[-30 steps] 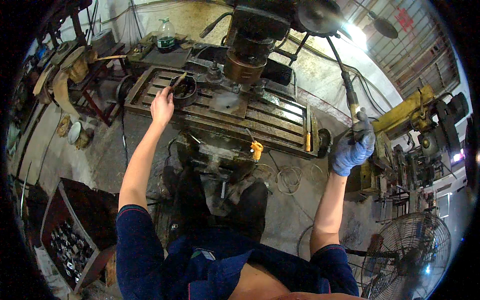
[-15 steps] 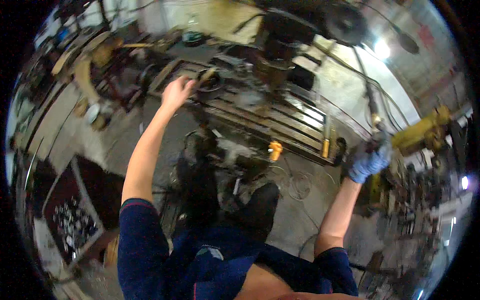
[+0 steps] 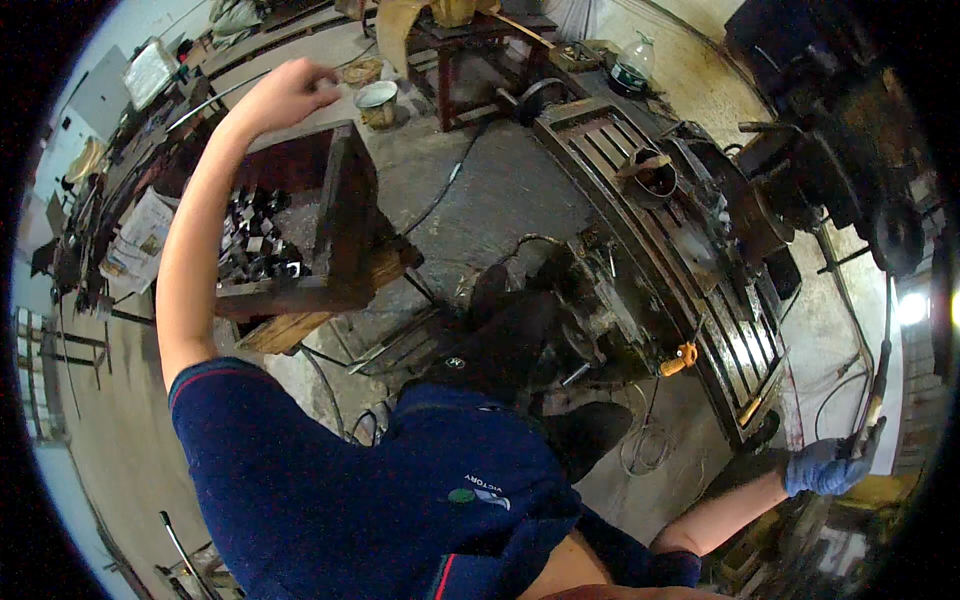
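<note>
My left hand (image 3: 283, 97) is bare and raised beyond the far rim of a dark wooden box (image 3: 342, 200). Its fingers are loosely bent and a little apart, with nothing visible between them. Inside the box lies a heap of small dark metal blocks (image 3: 258, 235). At the right, my right hand (image 3: 828, 465), in a blue glove, is wrapped around a machine's long lever (image 3: 881, 375). A round tin (image 3: 655, 183) with a brush-like stick across its top stands on the slotted machine table (image 3: 620, 180).
A yellow-handled tool (image 3: 752, 408) lies on the table's right end, near an orange knob-like part (image 3: 679, 361). Farther back are a clear bottle (image 3: 632, 66) and a pail (image 3: 377, 104). Dark machinery (image 3: 840, 140) rises at the right; a cable (image 3: 446, 185) crosses the floor.
My view has swung to the left. My left hand has moved away from the round tin to above the wooden box's far side. My right hand stays on the lever.
</note>
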Demonstrator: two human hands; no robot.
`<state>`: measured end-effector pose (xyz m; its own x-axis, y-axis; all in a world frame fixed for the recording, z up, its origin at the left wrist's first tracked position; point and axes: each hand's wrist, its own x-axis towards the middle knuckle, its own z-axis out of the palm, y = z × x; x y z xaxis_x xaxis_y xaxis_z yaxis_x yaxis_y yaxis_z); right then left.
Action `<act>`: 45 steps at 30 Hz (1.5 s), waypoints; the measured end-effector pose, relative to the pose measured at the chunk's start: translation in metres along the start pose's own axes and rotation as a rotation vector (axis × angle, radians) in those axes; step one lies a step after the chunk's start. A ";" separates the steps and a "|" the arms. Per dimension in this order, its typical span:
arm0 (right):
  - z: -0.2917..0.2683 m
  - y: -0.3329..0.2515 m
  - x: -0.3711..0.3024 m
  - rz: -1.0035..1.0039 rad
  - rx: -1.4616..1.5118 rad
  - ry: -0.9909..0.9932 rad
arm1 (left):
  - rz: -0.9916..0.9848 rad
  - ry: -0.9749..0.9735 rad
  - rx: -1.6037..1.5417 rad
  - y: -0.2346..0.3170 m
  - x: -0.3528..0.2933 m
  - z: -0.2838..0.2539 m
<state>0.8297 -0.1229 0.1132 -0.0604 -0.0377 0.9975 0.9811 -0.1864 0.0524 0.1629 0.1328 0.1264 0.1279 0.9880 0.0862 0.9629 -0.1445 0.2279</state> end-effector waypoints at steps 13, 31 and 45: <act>0.011 -0.035 0.023 0.440 0.819 0.244 | -0.416 -0.115 0.318 -0.192 -0.060 0.116; -0.027 -0.028 -0.071 0.828 0.885 -0.198 | -0.400 -0.058 0.280 -0.220 -0.051 0.172; 0.010 -0.063 -0.333 1.631 0.689 -0.974 | -0.131 0.207 0.128 -0.216 -0.053 0.139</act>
<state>0.7903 -0.0884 -0.2218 0.6499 0.7326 -0.2021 -0.0879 -0.1916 -0.9775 -0.0189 0.1187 -0.0626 -0.0383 0.9639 0.2635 0.9919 0.0048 0.1267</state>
